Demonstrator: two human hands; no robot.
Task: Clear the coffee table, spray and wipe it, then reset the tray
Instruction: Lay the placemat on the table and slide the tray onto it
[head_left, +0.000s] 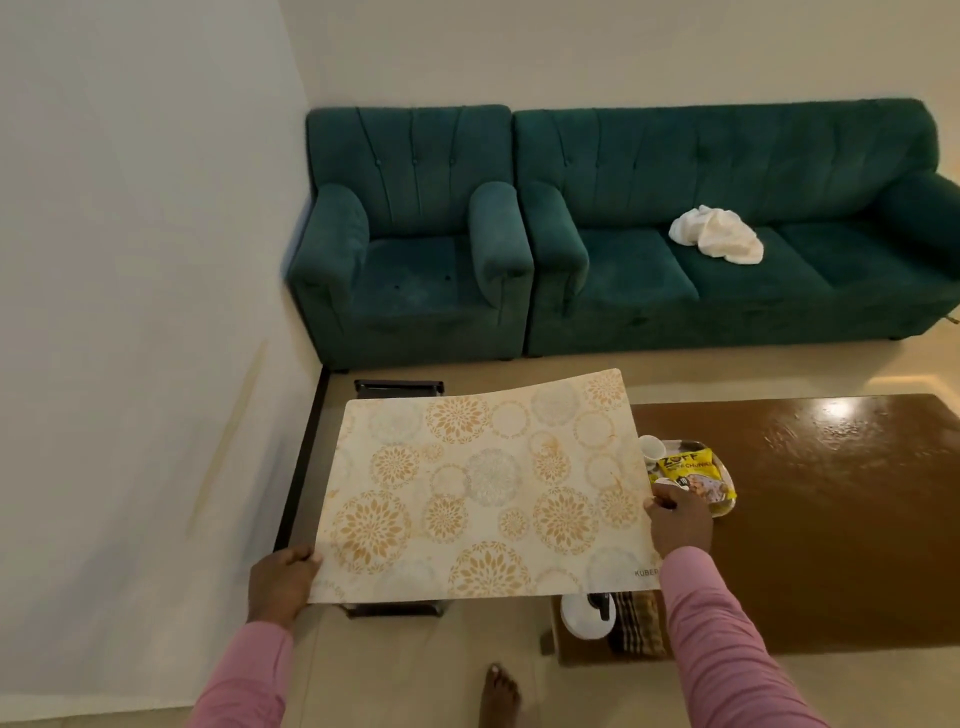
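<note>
Both hands, left hand and right hand, grip a floppy floral-printed placemat above the glossy coffee table.

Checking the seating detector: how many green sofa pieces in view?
2: armchair in the wall corner, long sofa directly right of it with a white cloth on its seat.

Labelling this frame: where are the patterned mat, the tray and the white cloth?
patterned mat (483, 488): head view, middle of its printed face.
tray (691, 446): head view, far metal rim.
white cloth (719, 235): head view, centre of the crumpled heap.
</note>
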